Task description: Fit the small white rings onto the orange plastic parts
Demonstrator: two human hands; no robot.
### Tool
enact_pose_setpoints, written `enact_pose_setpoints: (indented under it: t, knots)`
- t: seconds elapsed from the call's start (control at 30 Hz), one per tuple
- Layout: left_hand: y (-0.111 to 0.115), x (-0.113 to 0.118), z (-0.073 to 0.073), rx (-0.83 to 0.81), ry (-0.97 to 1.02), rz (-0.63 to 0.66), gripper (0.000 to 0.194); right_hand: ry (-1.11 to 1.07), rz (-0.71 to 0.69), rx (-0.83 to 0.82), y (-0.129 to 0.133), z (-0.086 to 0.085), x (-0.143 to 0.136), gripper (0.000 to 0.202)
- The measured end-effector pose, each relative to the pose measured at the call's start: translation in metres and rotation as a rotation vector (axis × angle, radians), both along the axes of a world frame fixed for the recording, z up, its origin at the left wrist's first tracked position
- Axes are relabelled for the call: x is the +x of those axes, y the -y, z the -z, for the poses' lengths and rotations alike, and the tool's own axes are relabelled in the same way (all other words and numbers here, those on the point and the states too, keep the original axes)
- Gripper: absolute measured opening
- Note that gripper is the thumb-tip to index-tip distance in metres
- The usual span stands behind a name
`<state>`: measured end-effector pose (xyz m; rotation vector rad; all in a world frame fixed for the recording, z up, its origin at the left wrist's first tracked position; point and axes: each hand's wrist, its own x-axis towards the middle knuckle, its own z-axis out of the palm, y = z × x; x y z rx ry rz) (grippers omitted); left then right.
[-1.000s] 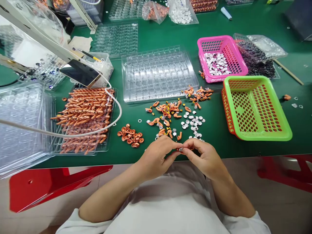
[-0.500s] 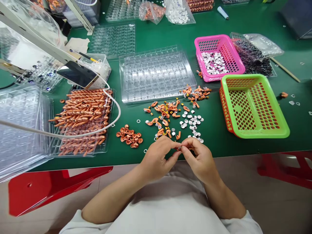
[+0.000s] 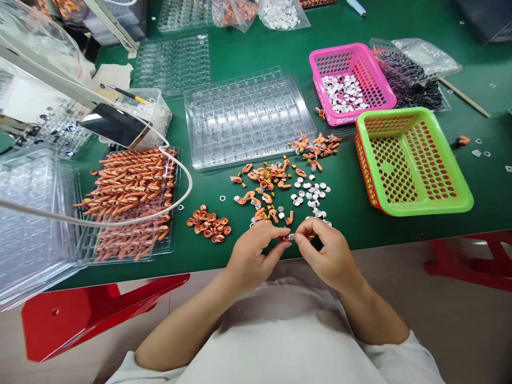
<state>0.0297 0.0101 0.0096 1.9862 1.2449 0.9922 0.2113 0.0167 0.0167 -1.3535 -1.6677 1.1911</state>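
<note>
My left hand point(image 3: 253, 253) pinches a small copper-coloured part point(image 3: 285, 237) between thumb and forefinger at the table's front edge. Facing it, my right hand point(image 3: 326, 253) has its thumb and forefinger closed on a small white piece point(image 3: 292, 236) that touches the copper-coloured part. Just beyond the hands lie scattered orange parts point(image 3: 267, 197) with yellow bits, and a group of white discs point(image 3: 312, 193). Copper-coloured cups point(image 3: 208, 224) lie in a heap to the left of my left hand.
A clear tray point(image 3: 248, 117) lies behind the loose parts. On the right stand a pink basket point(image 3: 326, 109) with white pieces and a green basket point(image 3: 430, 209). At left, a phone point(image 3: 116, 125) and white cable point(image 3: 188, 184) sit over trays of copper-coloured parts point(image 3: 132, 181).
The view has shifted slightly. Between the fingertips a white piece now shows beside the copper-coloured part, and the fingertips of the two hands are slightly farther apart.
</note>
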Motion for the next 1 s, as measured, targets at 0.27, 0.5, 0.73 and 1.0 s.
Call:
enact_pose_setpoints:
  t: [0.27,0.5,0.73,1.0]
  knots:
    - [-0.0008,-0.0012,-0.0004,-0.089,0.038,-0.013,0.016,-0.035,-0.033,-0.121,-0.0063,-0.0059,-0.0011,0.011]
    - [-0.0041,-0.0008,0.0006,-0.002,0.013,0.046,0.018,-0.002,-0.051,-0.129,-0.0080,-0.0049,0.0005,0.012]
    - [-0.0058,-0.0011,0.0025,0.037,0.010,0.075,0.022,0.011,-0.072,-0.141,-0.0077,-0.0010,0.0004,0.012]
    - [-0.0066,-0.0007,0.0018,0.084,0.010,0.071,0.020,-0.002,-0.051,-0.125,-0.0067,0.0006,-0.0028,0.010]
